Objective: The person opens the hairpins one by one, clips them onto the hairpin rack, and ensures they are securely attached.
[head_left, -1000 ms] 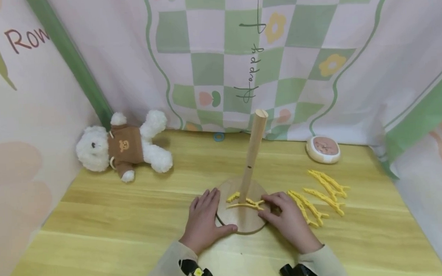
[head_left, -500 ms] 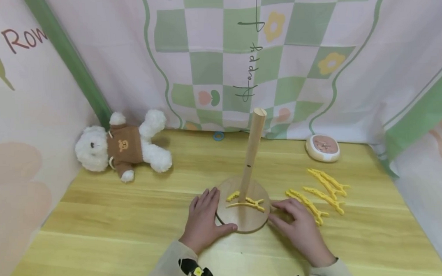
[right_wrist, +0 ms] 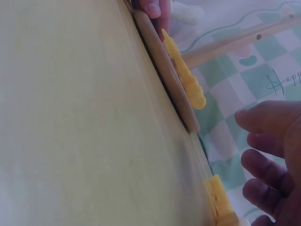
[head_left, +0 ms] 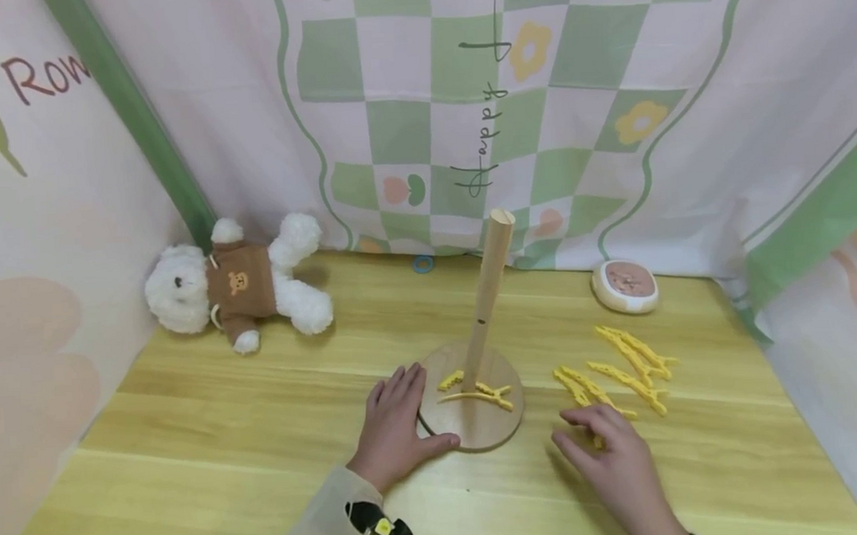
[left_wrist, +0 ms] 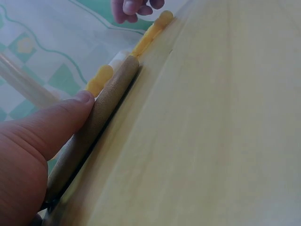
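Head view: the left hand (head_left: 400, 428) lies against the left side of a round wooden base (head_left: 493, 431), while the right hand (head_left: 616, 459) hangs over the counter (head_left: 278, 434) to the right, just beside a loose group of yellow pieces (head_left: 629, 385) and partly covering one. On the base, a curved yellow piece (head_left: 477, 395) crosses in front of the upright wooden post (head_left: 489, 297), its forked end to the right; a bumpy yellow end (head_left: 451, 381) shows behind the post's left side. The pieces are slim and branching. The left grip is spread, fingers extended and thumb along the front rim; the right grip is spread too, thumb apart from a bent forefinger.

Left wrist view: the left thumb touches the base's edge, close to one rounded yellow tip; another yellow length appears past the rim, below the right fingers.

Right wrist view: the right fingers are parted and slightly bent, apart from the yellow piece on the base. More yellow shows at the bottom edge, near the fingertips.
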`<state>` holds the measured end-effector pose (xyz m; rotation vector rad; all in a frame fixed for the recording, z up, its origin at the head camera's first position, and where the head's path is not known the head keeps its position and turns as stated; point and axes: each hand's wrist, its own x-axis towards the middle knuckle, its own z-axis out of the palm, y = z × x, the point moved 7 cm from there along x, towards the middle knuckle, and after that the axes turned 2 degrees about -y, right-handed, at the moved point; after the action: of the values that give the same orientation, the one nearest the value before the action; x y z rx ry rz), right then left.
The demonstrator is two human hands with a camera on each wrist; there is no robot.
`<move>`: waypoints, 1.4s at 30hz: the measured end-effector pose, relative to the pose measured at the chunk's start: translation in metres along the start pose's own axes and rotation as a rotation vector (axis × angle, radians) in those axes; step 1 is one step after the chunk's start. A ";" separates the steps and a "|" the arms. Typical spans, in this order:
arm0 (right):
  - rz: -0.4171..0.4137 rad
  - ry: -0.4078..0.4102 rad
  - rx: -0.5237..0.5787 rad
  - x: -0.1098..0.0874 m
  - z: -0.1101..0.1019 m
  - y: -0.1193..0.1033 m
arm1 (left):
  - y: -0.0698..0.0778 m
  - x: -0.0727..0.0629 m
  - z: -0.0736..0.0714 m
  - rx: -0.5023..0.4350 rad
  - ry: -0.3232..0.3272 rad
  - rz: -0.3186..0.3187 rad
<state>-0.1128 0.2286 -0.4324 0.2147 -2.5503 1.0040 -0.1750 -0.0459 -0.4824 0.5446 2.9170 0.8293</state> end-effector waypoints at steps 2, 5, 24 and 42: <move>0.020 -0.004 -0.023 -0.003 -0.002 0.001 | -0.001 0.000 0.000 0.002 0.004 0.003; 0.053 -0.008 -0.048 -0.007 -0.006 0.005 | -0.001 0.000 0.000 -0.003 0.001 0.001; 0.382 -0.159 -0.129 -0.016 -0.021 0.048 | 0.000 -0.001 -0.001 -0.020 -0.011 -0.006; 0.428 -0.356 -0.170 -0.014 -0.015 0.057 | 0.000 -0.001 -0.001 -0.026 -0.006 -0.001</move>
<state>-0.1113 0.2806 -0.4633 -0.2324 -3.0734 0.9506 -0.1745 -0.0468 -0.4821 0.5425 2.8969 0.8630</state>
